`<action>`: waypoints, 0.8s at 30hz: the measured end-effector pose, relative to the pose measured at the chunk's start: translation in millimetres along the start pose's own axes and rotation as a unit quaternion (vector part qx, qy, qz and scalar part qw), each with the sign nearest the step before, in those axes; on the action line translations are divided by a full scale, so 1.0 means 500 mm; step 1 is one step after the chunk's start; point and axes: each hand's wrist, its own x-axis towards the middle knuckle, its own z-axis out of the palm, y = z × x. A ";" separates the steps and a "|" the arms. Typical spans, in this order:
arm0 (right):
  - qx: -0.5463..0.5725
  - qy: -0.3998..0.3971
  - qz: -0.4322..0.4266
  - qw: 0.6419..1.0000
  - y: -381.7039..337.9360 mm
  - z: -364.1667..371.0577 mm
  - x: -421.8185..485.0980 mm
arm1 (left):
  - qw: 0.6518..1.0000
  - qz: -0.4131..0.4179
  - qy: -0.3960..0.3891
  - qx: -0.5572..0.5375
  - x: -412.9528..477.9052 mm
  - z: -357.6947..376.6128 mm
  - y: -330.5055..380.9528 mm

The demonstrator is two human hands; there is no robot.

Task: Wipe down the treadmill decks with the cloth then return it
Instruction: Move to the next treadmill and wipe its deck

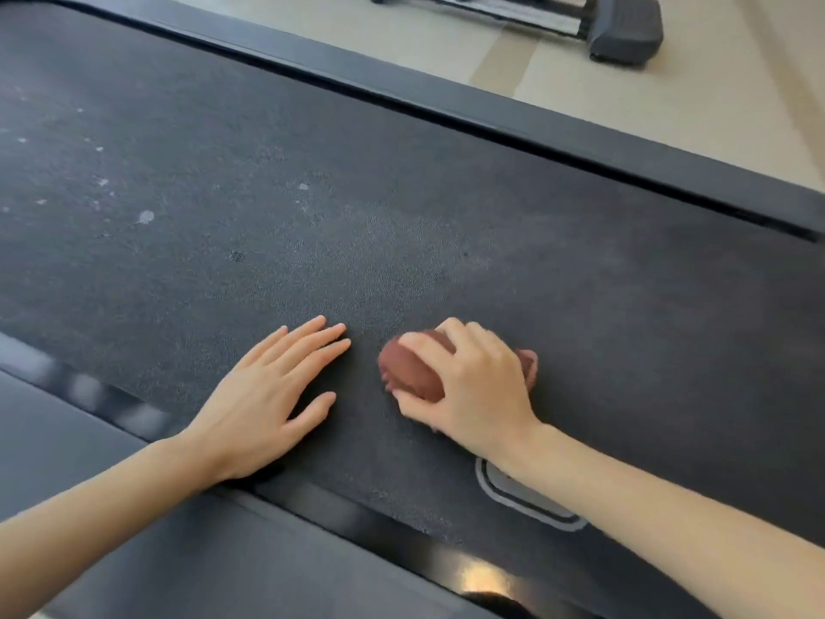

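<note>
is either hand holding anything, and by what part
The right hand grips the bunched brown cloth from above, fingers curled over its top. The left hand lies flat on the treadmill belt, holding nothing.

Beige floor (pixel 558 60), grey machine base (pixel 625 29)

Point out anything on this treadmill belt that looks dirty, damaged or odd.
Pale specks dot the treadmill belt at the picture's left, standing out against the dark surface. The cloth under the right hand lies apart from them.
</note>
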 end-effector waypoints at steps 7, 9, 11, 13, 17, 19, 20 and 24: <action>-0.101 0.023 0.166 0.981 0.144 0.015 0.136 | 0.999 -0.025 -0.024 0.040 -0.030 -0.041 -0.132; -0.115 0.013 0.310 0.944 0.187 0.030 0.196 | 0.998 -0.023 -0.027 0.043 -0.016 -0.035 -0.132; -0.127 0.006 0.353 0.927 0.183 0.048 0.222 | 0.999 -0.020 -0.022 0.044 -0.010 -0.029 -0.131; -0.129 0.000 0.311 0.942 0.142 0.045 0.214 | 0.999 -0.013 -0.018 0.040 -0.009 -0.026 -0.134; -0.011 -0.036 0.085 0.996 -0.033 0.024 0.092 | 0.999 -0.012 -0.012 0.038 -0.009 -0.026 -0.137; 0.039 -0.055 -0.047 0.997 -0.110 0.013 0.028 | 0.999 -0.012 -0.012 0.038 -0.009 -0.025 -0.135; 0.047 -0.068 -0.101 0.991 -0.125 0.013 0.012 | 0.999 -0.013 -0.012 0.037 -0.009 -0.025 -0.134; -0.009 -0.070 -0.125 0.990 -0.061 0.019 0.074 | 0.999 -0.011 -0.017 0.044 -0.007 -0.025 -0.132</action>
